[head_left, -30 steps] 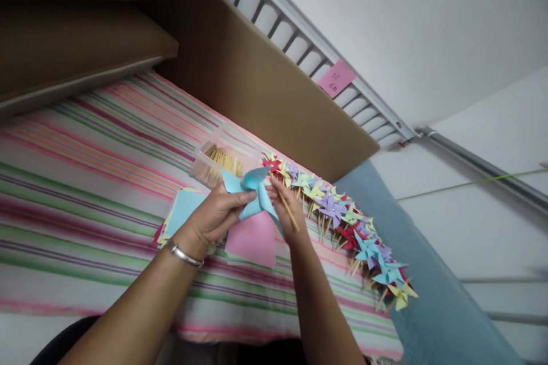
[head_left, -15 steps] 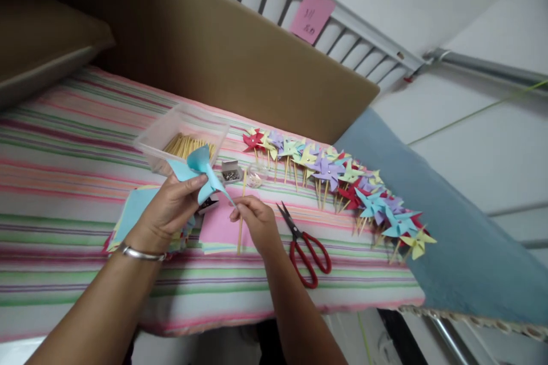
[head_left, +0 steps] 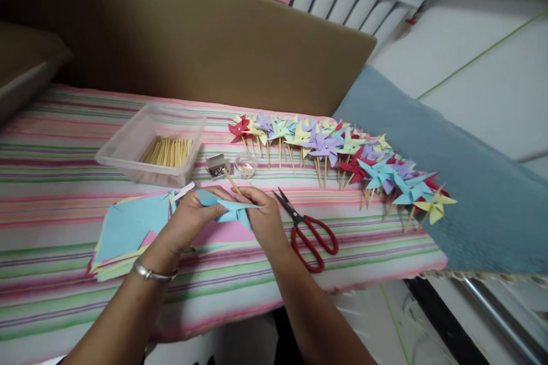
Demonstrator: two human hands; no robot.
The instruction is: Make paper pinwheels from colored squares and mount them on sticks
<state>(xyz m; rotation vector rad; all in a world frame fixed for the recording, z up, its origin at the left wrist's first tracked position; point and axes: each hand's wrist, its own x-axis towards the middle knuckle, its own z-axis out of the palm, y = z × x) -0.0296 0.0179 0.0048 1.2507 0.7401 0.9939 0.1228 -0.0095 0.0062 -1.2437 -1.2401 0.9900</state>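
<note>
A light blue paper pinwheel (head_left: 234, 214) is between my two hands above the table. My left hand (head_left: 194, 218) pinches its left side, thumb on top. My right hand (head_left: 264, 221) is closed on its right side, where one pointed blade sticks out. From behind the paper a thin wooden stick (head_left: 232, 181) slants up and away, close against my right fingers; its lower part is hidden. Under my hands lies pink paper (head_left: 225, 232), partly covered. A stack of coloured paper sheets (head_left: 132, 222), blue on top, rests left of my left hand.
Red-handled scissors (head_left: 305, 231) lie partly open to the right. Behind my hands stand a small box of metal pins (head_left: 217, 165), a round clear container (head_left: 246, 165) and a plastic tub (head_left: 122, 154) with wooden sticks (head_left: 166, 152). Several finished pinwheels (head_left: 325, 145) line the table's right side.
My hands have come together, the left one moving right and lower with the pinwheel. The wooden stick has swung from upright to slanting away behind the paper. The camera view has shifted.
</note>
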